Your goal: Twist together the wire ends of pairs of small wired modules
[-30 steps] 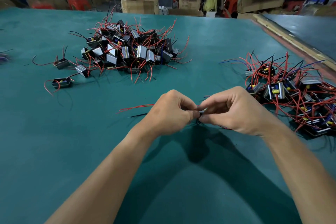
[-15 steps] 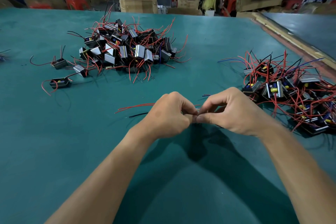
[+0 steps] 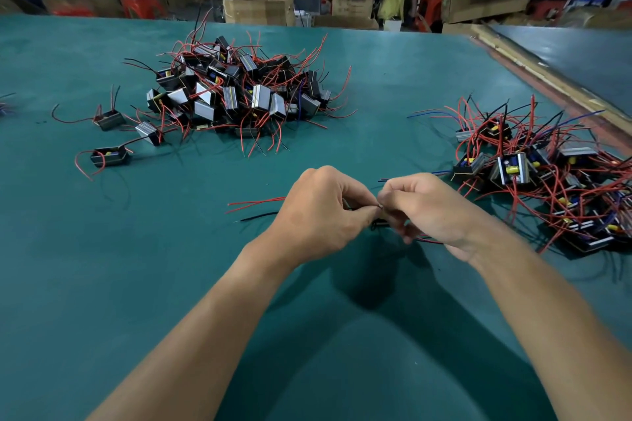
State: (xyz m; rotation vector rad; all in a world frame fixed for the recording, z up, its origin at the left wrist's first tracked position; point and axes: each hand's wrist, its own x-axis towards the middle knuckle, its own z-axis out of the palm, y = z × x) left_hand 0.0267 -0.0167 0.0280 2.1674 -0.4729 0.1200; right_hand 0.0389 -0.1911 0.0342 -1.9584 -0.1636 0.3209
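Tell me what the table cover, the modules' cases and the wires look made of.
Table cover: matte teal mat, probably rubber or vinyl; soft, even sheen, no weave visible.
Modules: black cases, likely plastic, with silvery brushed-looking faces that may be metal.
Wires: red and black, smooth plastic-like insulation that bends freely.

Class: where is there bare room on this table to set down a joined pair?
Bare: table between far pile and right pile; also near-left, below the stray module. Crowded: both piles, with wires sprawling outward.
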